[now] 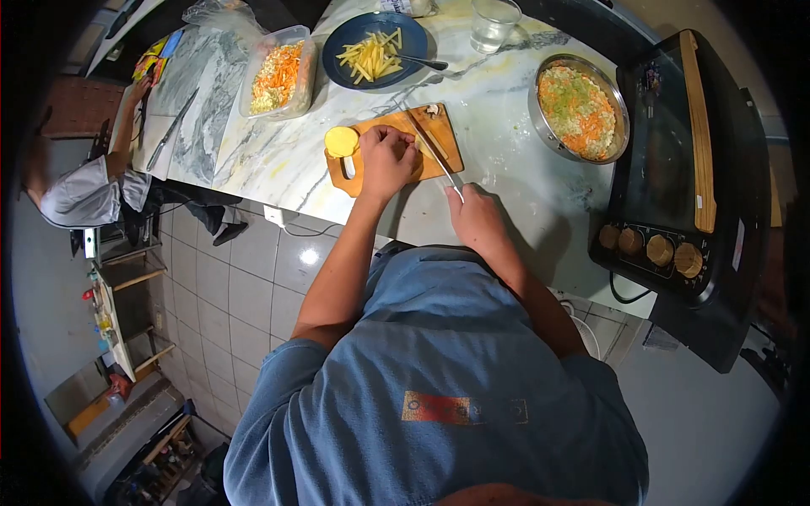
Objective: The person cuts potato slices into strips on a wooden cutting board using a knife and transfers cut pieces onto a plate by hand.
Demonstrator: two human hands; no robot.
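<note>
A wooden cutting board [449, 133] lies near the counter's front edge. My left hand [390, 160] is on it, fingers bent and pressed down on a pale yellow potato piece [417, 168] mostly hidden beneath them. My right hand [478, 221] grips the handle of a knife [432, 152], whose blade slants across the board just right of my left fingertips. Round yellow potato slices [342, 142] rest at the board's left end. Beyond the board, a dark blue plate [337, 52] carries potato sticks [371, 57] and a metal utensil [426, 63].
Left of the plate stands a plastic container [307, 80] of shredded vegetables. A metal bowl [535, 114] of shredded vegetables sits at right, beside a black toaster oven [658, 160]. A glass of water [492, 29] is behind. Another knife [173, 131] and another person [84, 194] are at left.
</note>
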